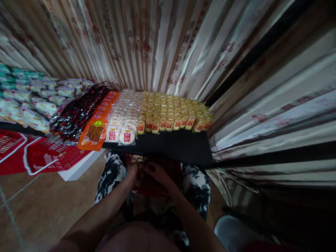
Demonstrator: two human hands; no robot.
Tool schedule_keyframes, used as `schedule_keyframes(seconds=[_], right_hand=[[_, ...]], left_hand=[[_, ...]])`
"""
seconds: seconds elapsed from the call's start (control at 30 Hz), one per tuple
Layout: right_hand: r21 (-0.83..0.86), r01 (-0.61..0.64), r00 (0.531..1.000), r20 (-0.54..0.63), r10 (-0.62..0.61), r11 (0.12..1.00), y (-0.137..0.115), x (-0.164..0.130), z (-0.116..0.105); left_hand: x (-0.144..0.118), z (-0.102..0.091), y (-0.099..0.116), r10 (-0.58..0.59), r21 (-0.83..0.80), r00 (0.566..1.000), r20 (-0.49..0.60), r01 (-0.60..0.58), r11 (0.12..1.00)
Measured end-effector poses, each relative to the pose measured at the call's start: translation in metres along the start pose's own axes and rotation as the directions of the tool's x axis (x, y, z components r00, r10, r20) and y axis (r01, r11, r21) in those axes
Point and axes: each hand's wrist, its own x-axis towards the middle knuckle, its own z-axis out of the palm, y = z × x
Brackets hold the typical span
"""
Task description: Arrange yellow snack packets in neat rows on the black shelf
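My left hand [133, 170] and my right hand [156, 172] are close together between my knees, low under the front edge of a black shelf [173, 145]. Both have their fingers curled inward over a dark red basket [152, 190]. Small shiny wrapped pieces [138, 159] lie right by the left fingertips. Dim light and blur hide what the fingers hold. On the shelf above stand rows of yellow wrapped snacks [169, 115], beside white round wrapped cakes [127, 134] and an orange snack packet [96, 134].
Dark red-black packets [78, 110] and white-and-green packets [39, 94] fill the shelf's left part. Red baskets [49, 157] with white handles and a white box [78, 168] are below it. A striped curtain [157, 45] hangs behind and to the right.
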Motion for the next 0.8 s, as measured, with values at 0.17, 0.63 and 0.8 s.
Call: schedule_keyframes(seconds=[0.17, 0.63, 0.8], right_hand=[[0.097, 0.138, 0.985, -0.119, -0.126, 0.986, -0.008, -0.025, -0.019], [0.512, 0.203, 0.938, -0.347, -0.015, 0.835, -0.028, -0.031, -0.075], [0.543, 0.219, 0.919, -0.393, 0.016, 0.810, -0.032, -0.026, -0.091]], left_hand=[[-0.033, -0.002, 0.010, -0.063, -0.144, 0.993, 0.099, 0.077, 0.987], [-0.083, 0.006, 0.034, 0.255, -0.339, 0.840, 0.479, -0.091, 0.936], [-0.090, 0.011, 0.050, 0.359, -0.162, 0.812, 0.461, -0.320, 0.933]])
